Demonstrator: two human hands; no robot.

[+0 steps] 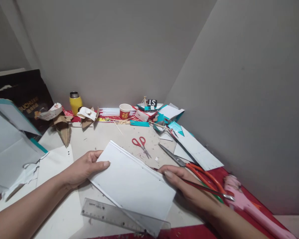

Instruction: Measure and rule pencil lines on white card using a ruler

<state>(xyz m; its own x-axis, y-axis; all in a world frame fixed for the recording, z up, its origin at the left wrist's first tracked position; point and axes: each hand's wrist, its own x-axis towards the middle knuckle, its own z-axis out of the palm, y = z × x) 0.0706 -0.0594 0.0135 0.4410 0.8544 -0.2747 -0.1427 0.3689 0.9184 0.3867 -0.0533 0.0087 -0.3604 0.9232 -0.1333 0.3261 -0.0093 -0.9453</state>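
A white folded card is held up over the table, tilted. My left hand grips its left edge, thumb on top and fingers beneath. At the card's right edge my right hand is closed, with the thumb on the card; a thin dark tool with a metal end also passes through this hand. A clear ruler lies at the card's lower edge, partly overlapping it in view. Beyond the card lie small red-handled scissors. Large orange-handled scissors rest just past my right hand.
At the back stand a yellow bottle, a red paper cup and cut cardboard pieces. Thin wooden sticks lie near the cup. A large folded box is at the left. White strips and a pink tool lie at the right.
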